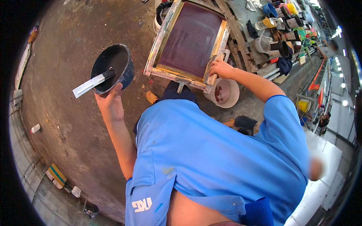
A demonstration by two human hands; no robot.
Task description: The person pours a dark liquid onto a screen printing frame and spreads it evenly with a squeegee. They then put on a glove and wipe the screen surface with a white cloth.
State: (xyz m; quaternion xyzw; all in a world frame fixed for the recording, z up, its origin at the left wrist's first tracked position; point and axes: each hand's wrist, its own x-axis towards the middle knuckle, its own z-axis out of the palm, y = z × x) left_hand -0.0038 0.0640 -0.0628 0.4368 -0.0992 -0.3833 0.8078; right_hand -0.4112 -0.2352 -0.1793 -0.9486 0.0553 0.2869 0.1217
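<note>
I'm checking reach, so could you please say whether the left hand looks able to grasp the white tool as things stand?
Probably not: the left hand holds the dark bucket, so it seems occupied, though the white tool lies close.

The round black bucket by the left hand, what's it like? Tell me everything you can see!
The round black plastic-looking bucket has a wide mouth, a worn, marked rim and a bluish-dark outer wall. It's tilted so we can see into its dark inside, but I can't tell what coats it. A flat white tool with a black end lies across the rim, its white part sticking out. The person's bare left hand holds the bucket's near side, above the stained brown floor.
</note>
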